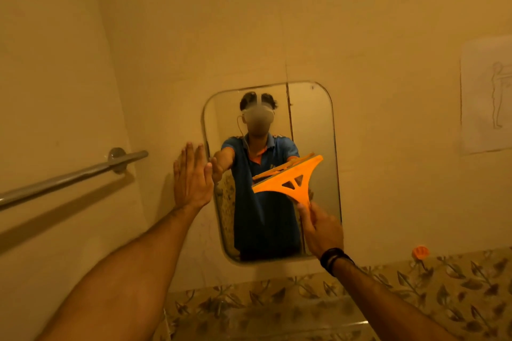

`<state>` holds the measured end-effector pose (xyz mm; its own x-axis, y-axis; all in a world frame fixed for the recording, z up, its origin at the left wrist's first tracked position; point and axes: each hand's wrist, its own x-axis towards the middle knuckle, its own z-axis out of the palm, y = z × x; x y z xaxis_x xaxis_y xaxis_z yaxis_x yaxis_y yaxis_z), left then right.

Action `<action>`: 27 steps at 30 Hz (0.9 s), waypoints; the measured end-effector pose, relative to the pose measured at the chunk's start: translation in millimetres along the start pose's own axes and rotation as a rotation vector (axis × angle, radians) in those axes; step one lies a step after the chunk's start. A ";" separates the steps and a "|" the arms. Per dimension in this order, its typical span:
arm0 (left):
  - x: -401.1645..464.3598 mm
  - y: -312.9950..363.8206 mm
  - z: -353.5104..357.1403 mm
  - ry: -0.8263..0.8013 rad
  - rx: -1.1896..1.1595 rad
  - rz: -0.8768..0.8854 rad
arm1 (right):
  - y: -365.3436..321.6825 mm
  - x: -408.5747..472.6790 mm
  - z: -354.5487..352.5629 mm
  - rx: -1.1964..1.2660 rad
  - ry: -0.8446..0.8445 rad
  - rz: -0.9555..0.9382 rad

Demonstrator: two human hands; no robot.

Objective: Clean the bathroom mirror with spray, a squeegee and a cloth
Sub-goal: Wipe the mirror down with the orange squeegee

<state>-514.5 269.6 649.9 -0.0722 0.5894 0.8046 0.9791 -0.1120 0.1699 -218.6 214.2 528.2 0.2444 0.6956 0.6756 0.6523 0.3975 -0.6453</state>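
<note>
Left hand flat on wall, steadying; right hand grips squeegee; keep the blade, seemingly touching, flush against mirror.

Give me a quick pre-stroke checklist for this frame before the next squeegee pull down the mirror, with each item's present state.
1. Squeegee held firmly: ok, the right hand is closed around its handle.
2. Blade against the mirror: cannot tell; the blade sits tilted at mid-height and contact is not clear.
3. Left hand out of the stroke path: ok, it lies flat and open on the wall at the mirror's left edge.
4. Glass wetted with spray: cannot tell, no droplets or streaks can be made out.
5. Cloth at hand for wiping: not ok, none is in view.
</note>
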 end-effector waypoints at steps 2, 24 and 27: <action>6.4 -1.1 -5.1 0.006 -0.007 0.005 | -12.4 4.9 2.4 0.000 -0.020 -0.027; 51.1 -37.5 -36.3 0.059 -0.051 -0.055 | -120.4 102.6 5.5 -0.304 -0.019 -0.585; 53.1 -36.8 -37.8 0.068 -0.075 -0.062 | -132.5 127.2 -1.6 -0.363 -0.051 -0.680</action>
<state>-561.6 274.8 707.8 -0.1474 0.5417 0.8275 0.9555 -0.1383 0.2607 -272.8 249.1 700.2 -0.3220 0.3990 0.8586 0.8438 0.5322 0.0691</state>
